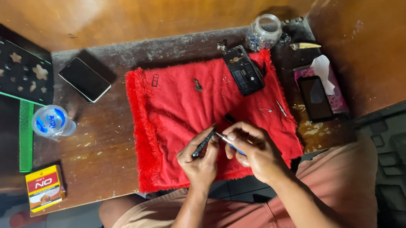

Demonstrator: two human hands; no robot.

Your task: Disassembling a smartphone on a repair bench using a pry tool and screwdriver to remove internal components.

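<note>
Item one, as I see it from the head view: a slim dark metal tool (204,144), rod-shaped, pinched between thumb and fingers of the left hand (198,158), over the near middle of the cloth. Its tip meets a thin blue-handled tool (231,143), pinched likewise in the right hand (254,149). I cannot tell what small part sits between the two tips.

Beneath both: a shaggy red fringed cloth (173,130), rectangular, spread on a worn, scratched brown wooden table (97,153).

On the cloth's far right corner: an opened black phone body (243,70), insides showing. Just beyond it, a clear glass jar (264,31) of small parts.

Right of the cloth: a dark flat phone screen (315,98) on a pink pad.

Left, well apart: a glossy black phone (84,79), a round clear plastic cup (51,121), a green plastic comb (25,136), a yellow-and-red cardboard box (45,187).
</note>
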